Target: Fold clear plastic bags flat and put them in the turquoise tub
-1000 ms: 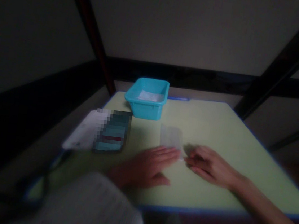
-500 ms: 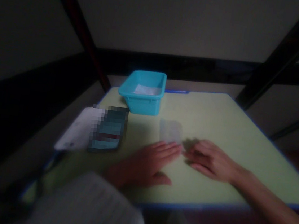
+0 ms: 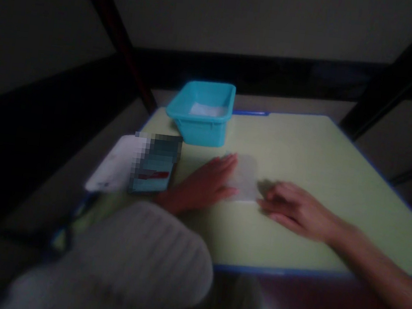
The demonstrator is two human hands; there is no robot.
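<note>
A thin, see-through whitish sheet (image 3: 246, 179) lies flat on the pale yellow-green table. My left hand (image 3: 206, 182) is over its left edge, the fingers stretched out and the thumb apart; whether it presses on the sheet I cannot tell. To the right of the sheet, my right hand (image 3: 298, 211) rests on the table with some fingers loosely curled. Its index finger points toward the sheet's lower right corner, apart from the thumb, and nothing shows in its grip. The view is dim and slightly blurred.
A turquoise plastic basket (image 3: 204, 132) with whitish material (image 3: 207, 110) inside stands at the back left. Left of my left hand lie a dark, partly pixelated flat item (image 3: 158, 161) and a white flat item (image 3: 115, 163). Blue edging (image 3: 270, 271) borders the table (image 3: 321, 158).
My left hand has moved up and left from the sheet's lower edge to its left side, uncovering the lower edge. The right hand keeps its place by the corner. The camera view has tilted slightly.
</note>
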